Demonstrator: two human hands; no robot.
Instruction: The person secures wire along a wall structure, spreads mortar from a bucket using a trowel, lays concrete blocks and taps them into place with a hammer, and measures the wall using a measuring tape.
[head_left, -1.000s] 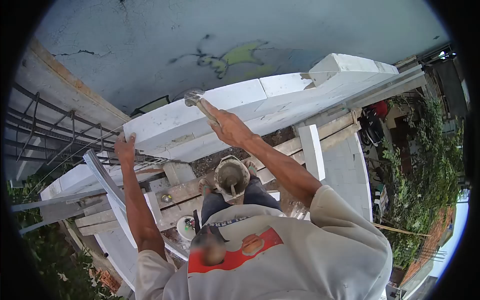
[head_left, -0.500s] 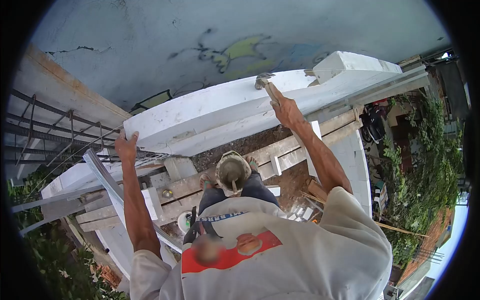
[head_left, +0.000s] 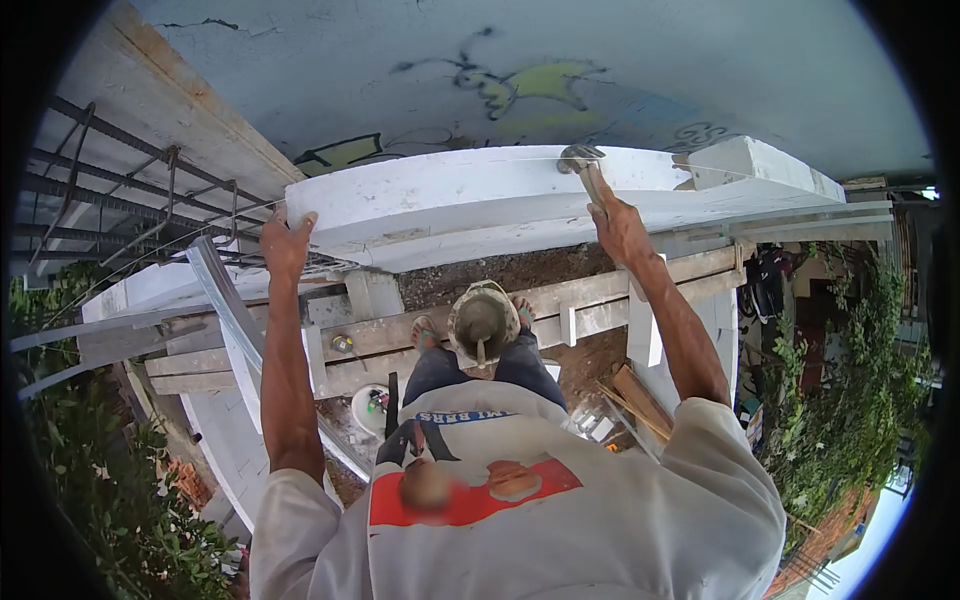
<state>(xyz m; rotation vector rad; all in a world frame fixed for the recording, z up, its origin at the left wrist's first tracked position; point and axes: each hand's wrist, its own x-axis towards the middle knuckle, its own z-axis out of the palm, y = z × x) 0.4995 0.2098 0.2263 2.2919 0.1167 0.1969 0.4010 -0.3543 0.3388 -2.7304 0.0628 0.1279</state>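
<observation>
My right hand (head_left: 622, 228) is closed around the wooden handle of a hammer (head_left: 582, 160). The hammer's grey head is at the top face of a long row of white blocks (head_left: 450, 190); whether it touches, I cannot tell. My left hand (head_left: 287, 243) grips the left end of the white block there, thumb on the front side and fingers round the corner, partly hidden. A thin string line (head_left: 345, 178) runs along the top of the blocks and past my left hand. A notch with grey mortar (head_left: 684, 172) lies beside a raised white block (head_left: 762, 165) to the right.
Rebar (head_left: 130, 185) juts out beside the concrete beam at left. A mortar bucket (head_left: 480, 322) stands between my feet on wooden planks (head_left: 590, 318). Metal channels (head_left: 222, 300) lean near my left forearm. A painted wall (head_left: 640, 60) rises behind the blocks.
My view has tilted and shifted, so the blocks and both hands appear further right. The left hand stays at the block's end, and the hammer stays near the same part of the top.
</observation>
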